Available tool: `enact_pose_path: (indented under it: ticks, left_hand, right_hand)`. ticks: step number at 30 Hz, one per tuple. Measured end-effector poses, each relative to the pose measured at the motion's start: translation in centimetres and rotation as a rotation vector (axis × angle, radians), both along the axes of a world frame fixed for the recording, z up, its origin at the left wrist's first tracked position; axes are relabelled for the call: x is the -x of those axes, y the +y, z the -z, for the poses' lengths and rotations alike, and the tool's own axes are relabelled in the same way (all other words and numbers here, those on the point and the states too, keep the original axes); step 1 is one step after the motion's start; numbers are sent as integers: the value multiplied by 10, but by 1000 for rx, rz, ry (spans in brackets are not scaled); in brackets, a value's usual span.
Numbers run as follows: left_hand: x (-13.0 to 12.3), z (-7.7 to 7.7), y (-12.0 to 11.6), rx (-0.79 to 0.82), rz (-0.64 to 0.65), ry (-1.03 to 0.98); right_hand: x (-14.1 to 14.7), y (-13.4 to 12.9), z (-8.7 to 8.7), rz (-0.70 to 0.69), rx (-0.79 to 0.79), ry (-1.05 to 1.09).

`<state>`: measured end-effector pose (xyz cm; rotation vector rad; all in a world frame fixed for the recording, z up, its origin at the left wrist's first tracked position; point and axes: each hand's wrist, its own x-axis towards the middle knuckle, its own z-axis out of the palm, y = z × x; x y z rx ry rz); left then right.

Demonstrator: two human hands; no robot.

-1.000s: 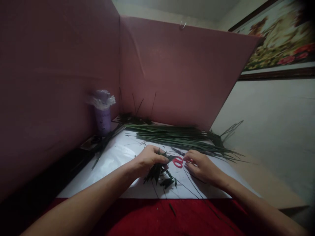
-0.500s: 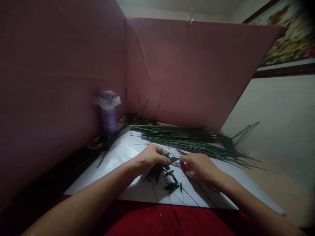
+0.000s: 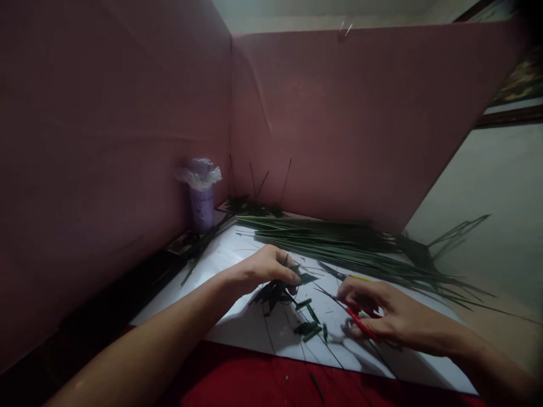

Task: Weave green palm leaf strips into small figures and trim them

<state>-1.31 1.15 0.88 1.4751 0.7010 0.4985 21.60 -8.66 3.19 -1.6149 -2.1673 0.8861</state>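
While pinching a leaf bundle [image 3: 271,295] over white paper [image 3: 241,333] with left fingers [image 3: 289,275], gripping red scissors [image 3: 358,323] in right fingers [image 3: 362,287]; seemingly partway along, with short pieces [image 3: 311,333] cut nearby, long leaves [image 3: 322,234] whole behind.

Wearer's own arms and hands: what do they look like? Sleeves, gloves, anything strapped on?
Left hand and right hand are ungloved. Left forearm and right forearm are bare as far as the frame shows: no sleeve, watch, cable or marking visible. Rings: can't tell, fingers partly hidden.
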Motion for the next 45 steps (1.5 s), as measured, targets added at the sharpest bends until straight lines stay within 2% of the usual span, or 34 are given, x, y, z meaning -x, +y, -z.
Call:
enact_pose_path:
  ticks: [8, 13, 23, 35, 45]
  left_hand:
    - [1, 4, 2, -30, 66, -1]
    - [0, 8, 4, -54, 65, 50]
    - [-2, 9, 4, -126, 33, 116]
    - [-2, 9, 2, -156, 77, 104]
    - [-3, 10, 3, -180, 61, 122]
  right_hand:
    - [8, -2, 4, 4, 13, 95]
    - [8, -2, 4, 14, 39, 121]
    - [9, -2, 6, 7, 71, 111]
    - [8, -1, 10, 3, 31, 93]
    - [10, -2, 6, -10, 56, 75]
